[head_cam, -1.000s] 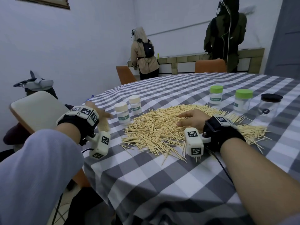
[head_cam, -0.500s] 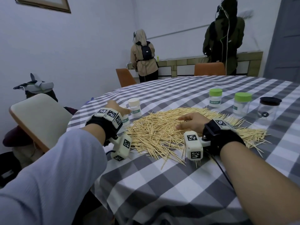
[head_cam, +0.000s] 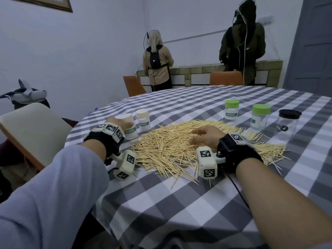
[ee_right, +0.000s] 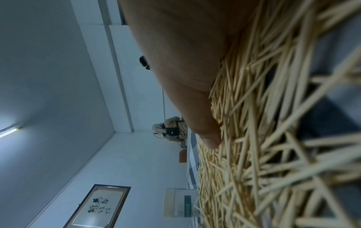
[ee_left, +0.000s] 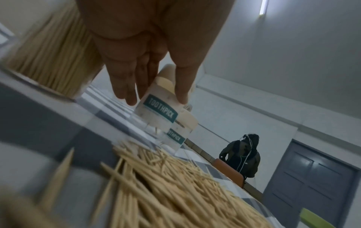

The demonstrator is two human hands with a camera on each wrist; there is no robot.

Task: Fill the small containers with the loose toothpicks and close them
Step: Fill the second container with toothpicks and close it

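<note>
Your left hand (head_cam: 116, 124) grips the cream-lidded container (head_cam: 130, 129), toothpicks barely inside.
Right hand (head_cam: 206, 137) lies relaxed on the toothpick pile (head_cam: 170, 150); green-lidded pair at two o'clock.

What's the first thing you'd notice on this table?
A big heap of toothpicks spread over the middle of the checked tablecloth, with the right hand resting on it. At the heap's left edge, the left hand grips a small cream-lidded jar.

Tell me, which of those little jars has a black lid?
The clear jar at the far right end of the table. The other four have cream or green lids and a label.
</note>
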